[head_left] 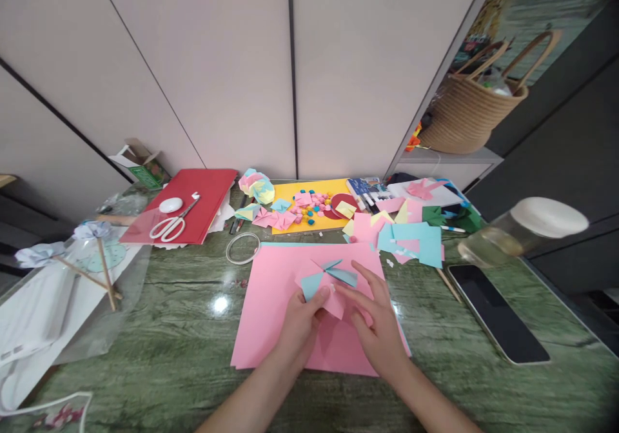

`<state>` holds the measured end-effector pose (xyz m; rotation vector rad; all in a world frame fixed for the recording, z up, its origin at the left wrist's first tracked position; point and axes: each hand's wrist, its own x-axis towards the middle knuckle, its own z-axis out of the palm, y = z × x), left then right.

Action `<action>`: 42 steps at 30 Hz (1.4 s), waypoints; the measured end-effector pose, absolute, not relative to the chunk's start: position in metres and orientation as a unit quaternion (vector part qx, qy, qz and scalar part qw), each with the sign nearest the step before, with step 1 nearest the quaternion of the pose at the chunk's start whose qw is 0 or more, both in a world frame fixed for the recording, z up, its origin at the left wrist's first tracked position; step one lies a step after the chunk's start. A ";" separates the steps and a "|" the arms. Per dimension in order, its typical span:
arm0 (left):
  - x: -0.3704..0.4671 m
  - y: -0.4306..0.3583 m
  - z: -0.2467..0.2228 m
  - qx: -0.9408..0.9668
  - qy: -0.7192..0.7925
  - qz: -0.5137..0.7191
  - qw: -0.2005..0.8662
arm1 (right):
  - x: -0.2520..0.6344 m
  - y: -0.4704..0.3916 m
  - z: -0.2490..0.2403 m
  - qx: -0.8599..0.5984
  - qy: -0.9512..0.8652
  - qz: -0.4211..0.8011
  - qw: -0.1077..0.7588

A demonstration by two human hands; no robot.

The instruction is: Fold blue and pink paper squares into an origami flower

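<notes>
My left hand (300,323) pinches the lower left of a pink and light-blue folded paper pinwheel (313,283), its thumb lying on top. My right hand (376,320) is on the other side with its fingers spread. Its index fingertip reaches the pinwheel near the middle, by a tiny white bit (333,288) that I cannot identify. Both hands are over a stack of pink paper sheets (271,304), with a light-blue edge showing at the back. A roll of clear tape (242,248) lies at the stack's back left corner.
White-handled scissors (167,228) rest on red paper (203,191) at the left. Behind the stack, yellow card (285,193) carries small paper balls. Blue paper pieces (428,242), a phone (496,313) and a lidded clear cup (507,233) are at the right. Stick-stemmed paper flowers (91,230) lie far left.
</notes>
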<state>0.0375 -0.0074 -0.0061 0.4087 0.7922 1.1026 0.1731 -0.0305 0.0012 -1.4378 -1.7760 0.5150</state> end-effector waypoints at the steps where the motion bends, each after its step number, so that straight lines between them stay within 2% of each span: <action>1: 0.038 -0.008 -0.004 0.186 0.359 0.508 0.760 | 0.172 -0.031 0.001 -0.565 -0.700 0.200 0.388; 7: 0.043 -0.010 0.004 0.195 0.347 0.543 0.739 | 0.167 -0.034 -0.005 -0.554 -0.719 0.198 0.369; 14: 0.041 -0.014 -0.002 0.221 0.427 0.566 0.670 | 0.164 -0.035 -0.006 -0.550 -0.745 0.144 0.348; 20: 0.040 -0.016 -0.006 0.246 0.464 0.553 0.646 | 0.165 -0.034 0.000 -0.562 -0.752 0.007 0.344; 27: 0.042 -0.016 -0.006 0.235 0.444 0.540 0.675 | 0.166 -0.030 0.004 -0.551 -0.751 -0.185 0.312; 35: 0.038 -0.015 -0.005 0.219 0.433 0.525 0.700 | 0.174 -0.029 0.010 -0.518 -0.759 -0.258 0.299; 38: 0.038 -0.013 -0.004 0.202 0.413 0.532 0.712 | 0.180 -0.032 0.011 -0.507 -0.738 -0.191 0.402; 40: 0.040 -0.011 -0.004 0.188 0.399 0.538 0.718 | 0.182 -0.031 0.009 -0.541 -0.696 -0.055 0.468; 42: 0.041 -0.011 -0.004 0.176 0.386 0.540 0.727 | 0.182 -0.028 0.007 -0.597 -0.643 0.139 0.459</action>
